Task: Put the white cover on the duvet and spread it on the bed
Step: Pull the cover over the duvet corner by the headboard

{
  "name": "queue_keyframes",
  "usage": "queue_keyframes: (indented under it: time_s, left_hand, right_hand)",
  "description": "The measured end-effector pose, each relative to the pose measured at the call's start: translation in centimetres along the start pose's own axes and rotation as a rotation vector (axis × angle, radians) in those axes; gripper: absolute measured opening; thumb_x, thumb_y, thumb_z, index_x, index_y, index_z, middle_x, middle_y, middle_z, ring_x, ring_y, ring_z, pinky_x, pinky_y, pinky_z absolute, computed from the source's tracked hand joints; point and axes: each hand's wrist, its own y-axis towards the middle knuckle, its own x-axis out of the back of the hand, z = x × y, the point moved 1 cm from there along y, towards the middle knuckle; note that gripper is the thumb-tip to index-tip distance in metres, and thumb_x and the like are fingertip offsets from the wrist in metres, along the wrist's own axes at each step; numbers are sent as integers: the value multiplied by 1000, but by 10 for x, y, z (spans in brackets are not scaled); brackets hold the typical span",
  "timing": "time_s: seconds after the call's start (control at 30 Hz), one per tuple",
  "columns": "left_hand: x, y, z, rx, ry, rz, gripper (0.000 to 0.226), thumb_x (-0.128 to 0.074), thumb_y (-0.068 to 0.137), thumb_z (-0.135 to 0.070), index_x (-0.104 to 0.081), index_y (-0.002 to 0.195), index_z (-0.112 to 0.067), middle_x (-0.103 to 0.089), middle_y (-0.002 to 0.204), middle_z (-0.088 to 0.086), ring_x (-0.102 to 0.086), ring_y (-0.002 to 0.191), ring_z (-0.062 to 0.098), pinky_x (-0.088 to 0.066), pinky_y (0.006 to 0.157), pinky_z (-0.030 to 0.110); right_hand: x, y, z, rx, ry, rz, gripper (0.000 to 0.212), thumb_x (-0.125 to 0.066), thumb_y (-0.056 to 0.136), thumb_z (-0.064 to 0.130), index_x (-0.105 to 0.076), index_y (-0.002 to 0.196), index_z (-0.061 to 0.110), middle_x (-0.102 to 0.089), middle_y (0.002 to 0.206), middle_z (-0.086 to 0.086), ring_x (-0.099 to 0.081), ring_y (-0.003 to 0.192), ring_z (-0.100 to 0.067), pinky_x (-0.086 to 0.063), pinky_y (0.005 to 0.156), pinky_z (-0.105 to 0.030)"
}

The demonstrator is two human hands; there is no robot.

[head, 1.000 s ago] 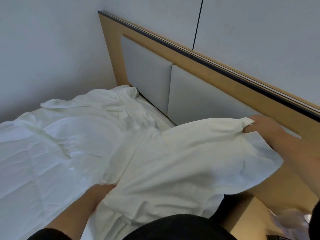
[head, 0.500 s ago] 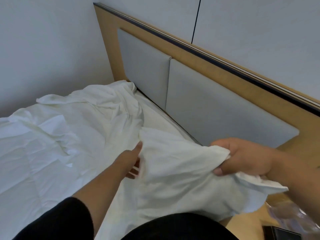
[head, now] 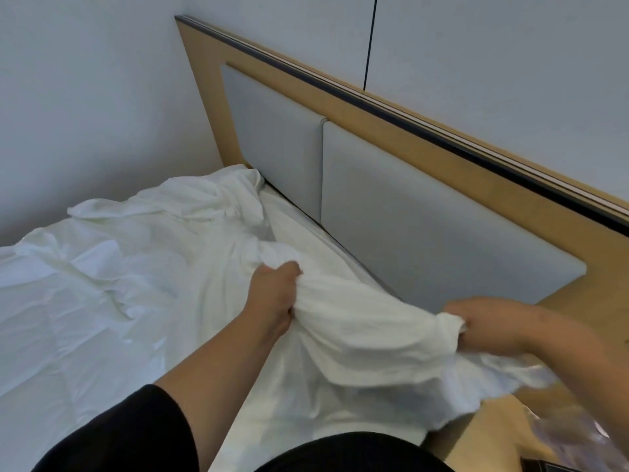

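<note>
Bedside: hands [head: 274, 294] gripping cover [head: 357, 332] edge

Headboard [head: 425, 212] walls off the far side for us, wall [head: 85, 97] closes the left. Narrow gap of bare sheet [head: 299, 229] between the bunched white cover [head: 357, 335] and headboard. Wooden side ledge [head: 575, 301] on our right, partly draped by cover.

Rumpled white cover [head: 357, 338] on bed [head: 306, 229]
</note>
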Motion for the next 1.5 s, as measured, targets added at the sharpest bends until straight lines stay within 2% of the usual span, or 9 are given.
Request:
queue_keyframes:
  time_s: [0.13, 0.3, 0.6, 0.77, 0.87, 1.0, 1.17, 1.33, 1.5]
  left_hand:
    - [-22, -3, -47, -241, 84, 38, 7, -62, 79, -3, -60, 82, -9, -62, 82, 9, -60, 76, 24, -48, 68, 37]
    - [-43, 8, -55, -333, 306, 75, 10, -61, 78, -8, -67, 84, -3, -69, 80, 8, -66, 74, 18, -53, 65, 30]
    - [-3, 58, -5, -157, 707, 210, 38, -54, 100, -39, -61, 84, -5, -67, 79, 8, -60, 73, 23, -49, 75, 39]
    - [123, 116, 48, 83, 897, -312, 54, -71, 84, -44, -57, 123, -9, -61, 123, 12, -59, 111, 35, -50, 94, 45]
    - [185, 148, 113, 352, 676, -271, 93, -80, 55, -67, -59, 127, -12, -69, 116, 11, -68, 100, 35, -56, 89, 52]
    - [156, 136, 121, 387, 502, -100, 52, -83, 76, -42, -67, 118, -16, -74, 106, 10, -72, 93, 33, -57, 87, 53]
    - [148, 134, 114, 521, 348, -42, 25, -71, 88, -15, -67, 113, -12, -72, 106, 20, -70, 94, 42, -57, 81, 55]
    - [156, 119, 95, 493, 185, -25, 58, -73, 66, -19, -64, 122, -10, -72, 112, 21, -68, 103, 44, -56, 88, 53]
    - [158, 116, 92, 483, -110, -100, 32, -52, 83, -11, -67, 111, -9, -71, 96, 19, -70, 80, 36, -59, 73, 47]
  right_hand:
    - [15, 19, 23, -3, 34, -353, 34, -61, 86, 38, -47, 116, 41, -64, 111, 11, -60, 93, -11, -48, 73, -29]
    - [49, 22, 95, 257, 225, -118, 121, -74, 78, 54, 16, 157, 36, -19, 164, 11, -28, 147, -18, -26, 118, -39]
    - [15, 117, 89, 105, 319, -334, 20, -53, 85, 15, -42, 101, 20, -57, 91, -4, -51, 80, -30, -45, 68, -35]
    - [-2, 140, 57, 131, 456, -29, 63, -56, 72, 25, -50, 134, 33, -63, 127, 5, -59, 113, -20, -51, 97, -38]
    - [0, 156, 41, 126, 431, 170, 97, -65, 55, 30, -31, 142, 55, -62, 126, 11, -60, 114, -18, -51, 100, -41]
    - [10, 184, 36, 94, 475, 596, 89, -90, 56, 52, -52, 135, 37, -68, 126, 7, -64, 117, -19, -50, 101, -40]
    - [0, 260, 54, -165, 541, 216, 64, -68, 88, 53, -57, 135, 10, -62, 132, -10, -62, 112, -28, -49, 94, -37]
    - [-56, 277, 94, -142, 174, 473, 99, -60, 75, 72, -34, 154, 18, -40, 157, -4, -44, 139, -27, -36, 111, -41]
    - [-110, 287, 115, -123, 39, 210, 65, -64, 81, 54, -44, 127, 13, -60, 105, -3, -61, 94, -27, -46, 74, -36]
